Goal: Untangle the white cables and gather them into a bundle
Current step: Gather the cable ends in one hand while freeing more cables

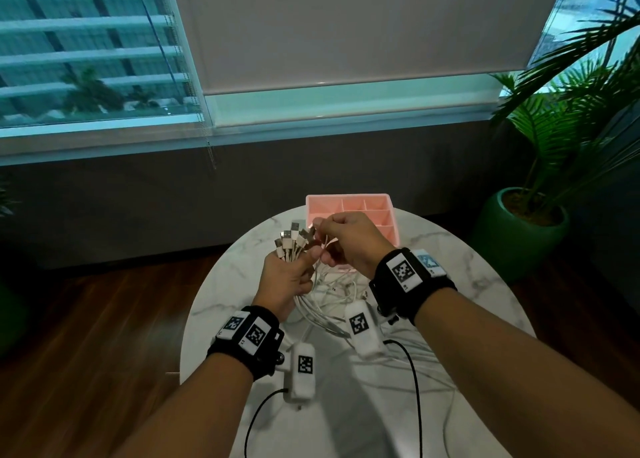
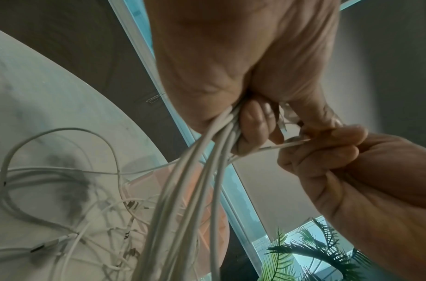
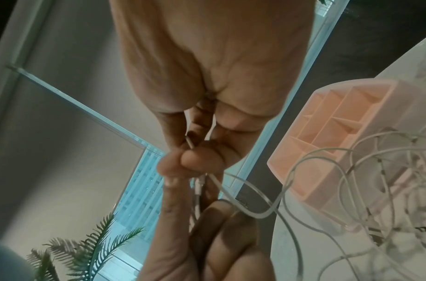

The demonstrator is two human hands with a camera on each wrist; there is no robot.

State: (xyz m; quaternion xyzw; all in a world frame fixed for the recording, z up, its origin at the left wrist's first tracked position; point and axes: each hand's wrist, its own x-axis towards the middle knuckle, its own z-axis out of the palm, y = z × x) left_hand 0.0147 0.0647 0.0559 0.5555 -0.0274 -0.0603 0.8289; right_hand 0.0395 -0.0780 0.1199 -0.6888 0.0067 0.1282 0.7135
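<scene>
My left hand [image 1: 294, 274] grips a bunch of white cables [image 2: 199, 171] above the round marble table [image 1: 450, 284], their USB plugs [image 1: 291, 239] fanned out above the fist. The cables hang down from the fist and trail into a loose tangle [image 1: 332, 295] on the tabletop. My right hand [image 1: 343, 239] is right beside the left one and pinches one thin white cable [image 2: 279, 146] near its plug end between thumb and fingers [image 3: 192, 161]. That cable loops down [image 3: 262, 211] toward the tangle.
A pink divided organiser tray [image 1: 349, 203] stands at the table's far edge, just behind my hands. More cable loops [image 1: 415, 360] lie on the near right of the table. A potted palm [image 1: 540, 187] stands on the floor at right. A window wall is behind.
</scene>
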